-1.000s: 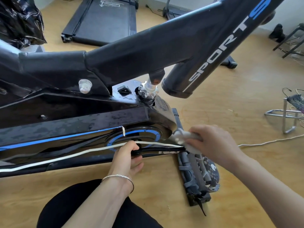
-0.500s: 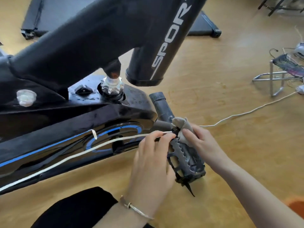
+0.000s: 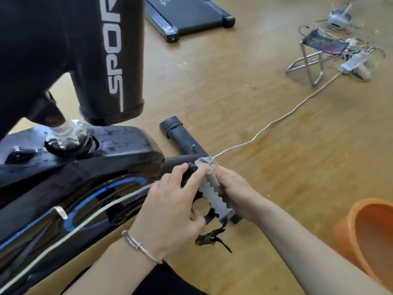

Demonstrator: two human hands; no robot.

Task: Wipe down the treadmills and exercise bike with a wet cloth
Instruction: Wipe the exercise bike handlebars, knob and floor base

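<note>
Step in hand: by my judgement, wiping one pedal of the glossy black exercise bike with blue trim (image 3: 85, 167), which stands on the wooden floor (image 3: 234, 92).
Left hand (image 3: 170, 209): clamped on the grey plastic pedal with saw-toothed edges (image 3: 214, 196), thumb beneath, fingers over the top, index fingertip touching the cloth.
Right hand (image 3: 234, 188): curled round the pedal's far side, pinching the small bunched grey cloth (image 3: 204, 162) against its upper end.
Hands together: close on either side of the pedal, nearly touching at the cloth.
Doing it well: keep the left-hand grip firm so the pedal cannot spin, then draw the cloth along the toothed edge and push a fold into each notch, where grime likely sits. The teeth may snag the fabric, so short strokes suit better than one long pull.
Textures: the pedal is matte and ridged. A frayed black strap (image 3: 210, 237) hangs limp below it. The bike's casing shines with patchy streaks that look like moisture.
White cable (image 3: 276, 122): runs past the cloth and across the floor, so it may tangle.
Black treadmill (image 3: 187, 15): well apart, at the far edge.
Orange plastic basin (image 3: 370, 231): near the right forearm. Whether it holds water cannot be told.
</note>
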